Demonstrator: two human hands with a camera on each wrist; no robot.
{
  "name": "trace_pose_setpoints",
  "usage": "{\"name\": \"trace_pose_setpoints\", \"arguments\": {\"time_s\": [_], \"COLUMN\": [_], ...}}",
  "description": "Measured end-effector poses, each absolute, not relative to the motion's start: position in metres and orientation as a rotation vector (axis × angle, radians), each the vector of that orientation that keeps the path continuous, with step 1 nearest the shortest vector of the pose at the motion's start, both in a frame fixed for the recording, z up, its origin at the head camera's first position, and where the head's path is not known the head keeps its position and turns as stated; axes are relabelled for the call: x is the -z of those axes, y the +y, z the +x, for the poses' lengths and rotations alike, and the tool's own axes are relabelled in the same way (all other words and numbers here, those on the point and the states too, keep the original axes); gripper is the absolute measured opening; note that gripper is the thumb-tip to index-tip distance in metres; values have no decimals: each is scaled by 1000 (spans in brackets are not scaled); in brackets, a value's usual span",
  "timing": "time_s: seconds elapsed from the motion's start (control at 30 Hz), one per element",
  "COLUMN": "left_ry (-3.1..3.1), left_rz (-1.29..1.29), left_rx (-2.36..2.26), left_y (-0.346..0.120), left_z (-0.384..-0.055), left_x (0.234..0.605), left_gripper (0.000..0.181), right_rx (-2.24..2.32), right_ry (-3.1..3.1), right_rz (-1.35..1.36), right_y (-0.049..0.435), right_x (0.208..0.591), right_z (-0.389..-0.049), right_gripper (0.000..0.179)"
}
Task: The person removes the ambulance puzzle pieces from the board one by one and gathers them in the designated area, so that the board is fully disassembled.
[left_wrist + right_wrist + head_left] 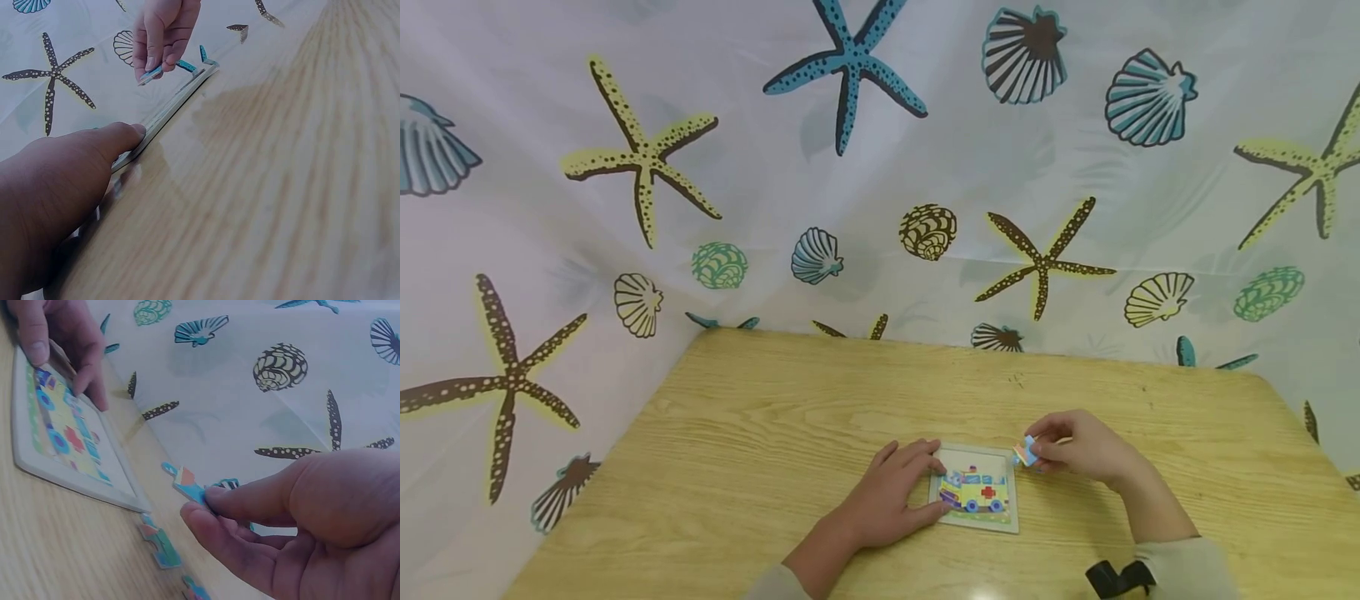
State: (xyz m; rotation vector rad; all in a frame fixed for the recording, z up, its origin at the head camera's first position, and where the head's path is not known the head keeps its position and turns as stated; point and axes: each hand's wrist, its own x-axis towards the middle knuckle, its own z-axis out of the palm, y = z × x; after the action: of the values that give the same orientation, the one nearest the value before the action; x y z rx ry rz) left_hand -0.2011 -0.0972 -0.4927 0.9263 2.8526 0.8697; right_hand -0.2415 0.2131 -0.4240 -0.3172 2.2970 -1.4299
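A square jigsaw puzzle tray (1018, 508) with a pale frame lies on the table, showing a yellow ambulance with a red cross. My left hand (891, 496) rests along its left side, fingers near the top left corner and thumb over the lower part of the picture. In the left wrist view the thumb (128, 134) lies on the frame's edge. Beside the tray's right side, my right hand (1078, 448) pinches a blue puzzle piece (187, 484) with an orange patch between thumb and forefinger. The picture's upper strip shows the bare backing.
Two more puzzle pieces, one blue-green (164, 547) and one partly cut off (197, 589), lie right of the tray in the right wrist view. Behind the wooden table (760, 417) hangs a white cloth (760, 183) printed with shells and starfish. A black strap (1120, 579) sits by the right sleeve.
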Motion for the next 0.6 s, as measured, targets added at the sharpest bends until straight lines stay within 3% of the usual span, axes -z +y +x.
{"name": "trace_pose_setpoints", "arguments": {"time_s": [0.6], "left_ry": [2837], "left_rz": [909], "left_rx": [-874], "left_y": [-96], "left_z": [-200], "left_x": [490], "left_gripper": [40], "right_rx": [1507], "right_ry": [2274], "right_rz": [-278], "right_y": [267], "right_x": [421], "right_z": [-249], "right_gripper": [45]}}
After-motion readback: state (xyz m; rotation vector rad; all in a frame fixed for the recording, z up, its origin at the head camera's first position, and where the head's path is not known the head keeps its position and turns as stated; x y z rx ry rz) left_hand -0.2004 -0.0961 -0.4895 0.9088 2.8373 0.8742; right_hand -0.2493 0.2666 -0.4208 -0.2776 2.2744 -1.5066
